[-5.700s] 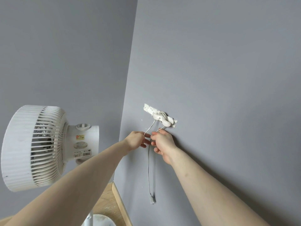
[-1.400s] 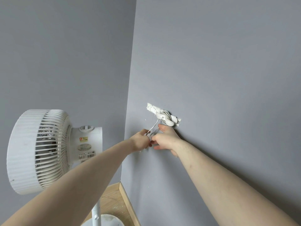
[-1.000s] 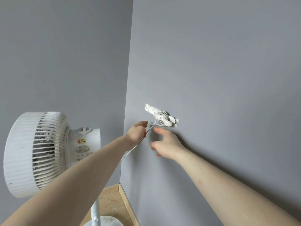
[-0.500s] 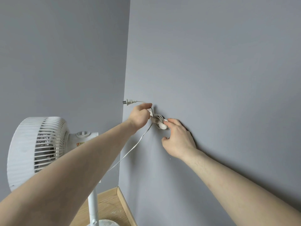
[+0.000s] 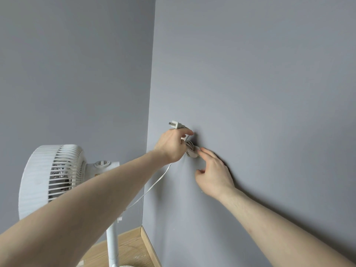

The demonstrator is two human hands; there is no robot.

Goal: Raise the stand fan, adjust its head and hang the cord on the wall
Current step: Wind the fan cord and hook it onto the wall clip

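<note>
At mid-frame my left hand [image 5: 172,146] pinches the cord [image 5: 154,185] near its plug [image 5: 176,125], which pokes up above the knuckles — I judge to wind another turn onto the wall hook [image 5: 191,152]. My right hand [image 5: 212,173] is loosely open, fingertips steadying the coil, gripping nothing.

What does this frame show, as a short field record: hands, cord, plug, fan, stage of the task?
left hand: at the wall mount, holding the cord near its plug end
right hand: fingertips on the wound cord, otherwise open
cord: several turns wound on the mount, one slack run down toward the fan
plug: free, sticking out above the left hand
fan: upright on its pole, beside the corner
stage: cord hanging nearly finished
</note>
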